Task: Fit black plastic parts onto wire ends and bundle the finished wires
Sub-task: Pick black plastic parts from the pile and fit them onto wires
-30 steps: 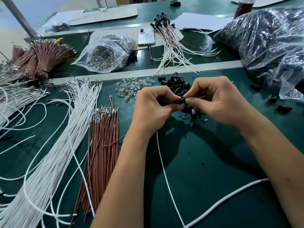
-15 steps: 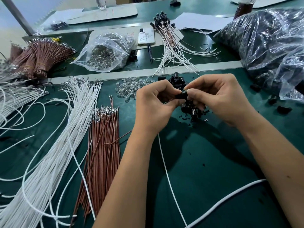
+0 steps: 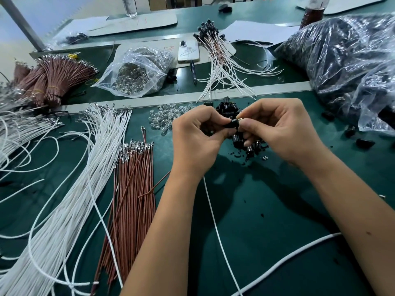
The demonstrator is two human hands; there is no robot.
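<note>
bench (image 3: 267, 221): green mat, my stuff's everywhere
white wires (image 3: 70, 189): fat loose heap on my left
left hand (image 3: 196, 142): fingers curled, pinching the black part (image 3: 232, 124)
right hand (image 3: 284, 129): fingertips pinching its other end, just above the black pile (image 3: 229, 108)

Arms: we saw both forearms bare to the frame's lower edge, no sleeves in view.
Hands: left hand (image 3: 195, 139) and right hand (image 3: 284, 129) were ungloved.
Jewellery: we saw no rings or watch.
Nails: short, unpainted.
</note>
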